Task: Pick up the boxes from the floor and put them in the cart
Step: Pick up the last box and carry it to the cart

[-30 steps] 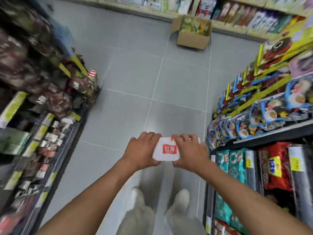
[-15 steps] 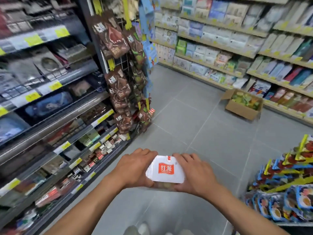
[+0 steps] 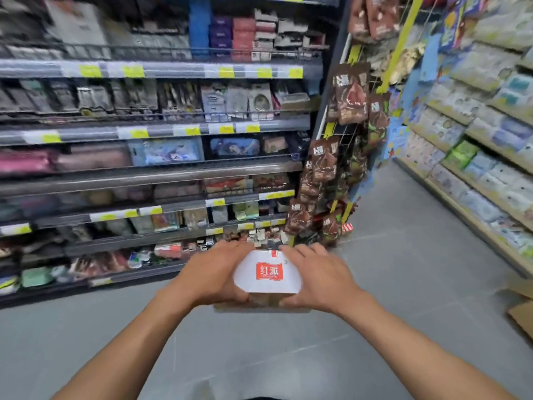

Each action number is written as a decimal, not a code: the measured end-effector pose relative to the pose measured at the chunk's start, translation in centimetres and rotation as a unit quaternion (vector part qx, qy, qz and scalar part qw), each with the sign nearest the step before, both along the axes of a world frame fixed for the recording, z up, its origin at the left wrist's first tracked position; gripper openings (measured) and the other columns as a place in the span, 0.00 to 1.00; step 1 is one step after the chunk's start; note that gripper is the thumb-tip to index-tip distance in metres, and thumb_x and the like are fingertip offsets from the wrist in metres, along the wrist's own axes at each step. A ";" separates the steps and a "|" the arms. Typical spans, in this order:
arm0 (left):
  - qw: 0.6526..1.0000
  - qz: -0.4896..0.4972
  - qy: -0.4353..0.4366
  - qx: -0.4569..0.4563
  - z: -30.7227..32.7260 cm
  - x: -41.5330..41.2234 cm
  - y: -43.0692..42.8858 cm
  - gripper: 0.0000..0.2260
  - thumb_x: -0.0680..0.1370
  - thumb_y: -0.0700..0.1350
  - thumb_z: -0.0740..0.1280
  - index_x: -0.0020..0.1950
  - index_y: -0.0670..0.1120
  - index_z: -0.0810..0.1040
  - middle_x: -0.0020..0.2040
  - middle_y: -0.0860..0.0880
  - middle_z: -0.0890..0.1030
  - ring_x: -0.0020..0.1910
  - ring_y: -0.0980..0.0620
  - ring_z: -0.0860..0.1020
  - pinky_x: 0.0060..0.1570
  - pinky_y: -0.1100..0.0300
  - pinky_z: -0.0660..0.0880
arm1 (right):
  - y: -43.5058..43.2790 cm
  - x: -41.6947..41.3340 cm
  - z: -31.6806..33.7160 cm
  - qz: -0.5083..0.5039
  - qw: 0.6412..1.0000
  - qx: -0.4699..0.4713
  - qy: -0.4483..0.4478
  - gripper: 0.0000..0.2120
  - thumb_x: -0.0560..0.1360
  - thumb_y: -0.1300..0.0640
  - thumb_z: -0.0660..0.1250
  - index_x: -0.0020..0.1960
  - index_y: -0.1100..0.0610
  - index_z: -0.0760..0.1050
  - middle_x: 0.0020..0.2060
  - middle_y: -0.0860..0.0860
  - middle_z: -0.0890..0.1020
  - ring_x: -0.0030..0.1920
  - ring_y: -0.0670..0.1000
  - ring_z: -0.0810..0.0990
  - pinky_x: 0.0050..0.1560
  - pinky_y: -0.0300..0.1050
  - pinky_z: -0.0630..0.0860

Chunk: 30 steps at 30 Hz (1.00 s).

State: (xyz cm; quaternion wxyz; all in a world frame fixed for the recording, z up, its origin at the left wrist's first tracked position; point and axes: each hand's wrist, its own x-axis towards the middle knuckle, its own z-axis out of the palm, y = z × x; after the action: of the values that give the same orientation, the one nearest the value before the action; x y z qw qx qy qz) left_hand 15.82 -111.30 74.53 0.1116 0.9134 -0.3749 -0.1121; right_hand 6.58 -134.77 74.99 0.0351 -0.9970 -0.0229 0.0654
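A small white box [image 3: 268, 272] with a red logo on top and a brown cardboard underside is carried in front of me at about waist height. My left hand [image 3: 215, 272] grips its left side, fingers curled over the far edge. My right hand [image 3: 320, 275] grips its right side the same way. No cart is in view.
Dark store shelves [image 3: 150, 171] full of packaged goods fill the left and centre. A wire rack of brown snack bags [image 3: 343, 157] hangs at the shelf end. Light wooden shelves [image 3: 478, 157] run along the right. A cardboard box flap [image 3: 519, 310] lies at the right edge. Grey tiled floor [image 3: 403, 284] lies below.
My view has swung left from the aisle floor toward the dark shelves. Both hands keep the same hold on the white box, which stays in front of me.
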 end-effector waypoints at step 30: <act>0.818 0.575 -0.012 0.023 1.9 -23.8 62.2 0.40 0.63 0.71 0.70 0.73 0.63 0.62 0.65 0.60 0.73 0.64 0.53 0.71 0.58 0.50 0.75 | 68.8 3.1 0.9 0.547 0.837 0.019 -0.008 0.46 0.61 0.27 0.68 0.76 0.39 0.59 0.65 0.41 0.75 0.63 0.53 0.73 0.56 0.52 0.76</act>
State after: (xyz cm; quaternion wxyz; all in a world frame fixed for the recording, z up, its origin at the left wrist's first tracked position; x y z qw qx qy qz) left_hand -8.00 -49.09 76.40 0.1305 0.9664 0.2198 -0.0249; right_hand 9.70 -65.96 75.92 0.0121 -0.8214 -0.5664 0.0657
